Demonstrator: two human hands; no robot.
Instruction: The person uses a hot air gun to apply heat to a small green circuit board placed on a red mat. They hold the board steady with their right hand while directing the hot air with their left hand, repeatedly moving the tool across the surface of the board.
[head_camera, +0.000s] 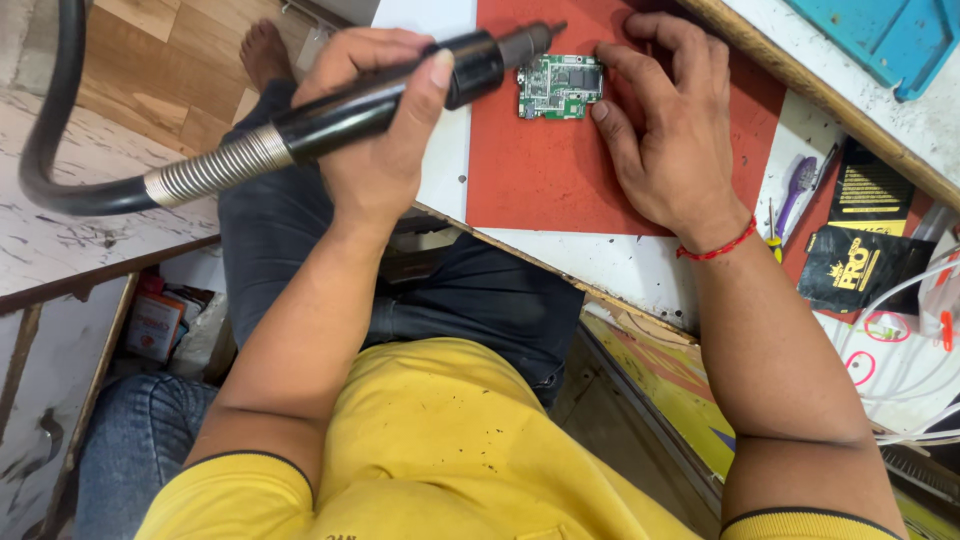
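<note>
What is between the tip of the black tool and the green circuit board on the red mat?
Nothing visible. The left hand holds the black tool, whose tip sits just above the green circuit board. The right hand touches the board's right edge, beside that path, on the red mat.

Yellow black-trimmed short sleeves, red wrist thread (716, 249), dark jeans (470, 290)
</note>
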